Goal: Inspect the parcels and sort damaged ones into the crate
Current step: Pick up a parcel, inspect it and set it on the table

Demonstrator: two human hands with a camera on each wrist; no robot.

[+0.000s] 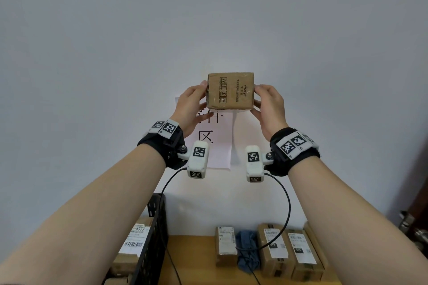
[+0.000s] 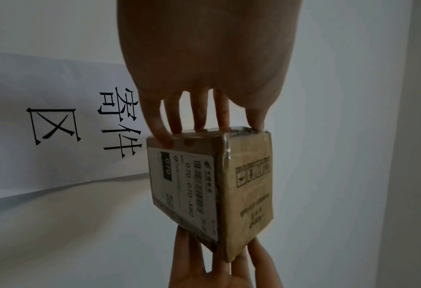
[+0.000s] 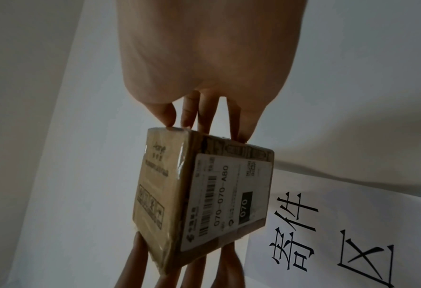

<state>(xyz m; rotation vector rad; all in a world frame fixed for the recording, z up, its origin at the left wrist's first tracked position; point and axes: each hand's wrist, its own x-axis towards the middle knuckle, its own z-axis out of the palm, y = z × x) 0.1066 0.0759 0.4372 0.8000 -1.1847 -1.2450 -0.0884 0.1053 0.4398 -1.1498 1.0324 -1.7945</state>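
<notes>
Between the palms, raised before the wall sign (image 1: 215, 136), sat the parcel (image 1: 230, 91), left hand (image 1: 190, 109) and right hand (image 1: 269, 109) each pinching an end by fingertips; best turned slowly, checking every taped edge.

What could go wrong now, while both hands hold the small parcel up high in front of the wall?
The left hand and right hand hold the parcel only by fingertips at its ends; it might slip and fall onto the parcels on the table. The shipping label faces away from the head camera, so damage there may be missed.
</notes>
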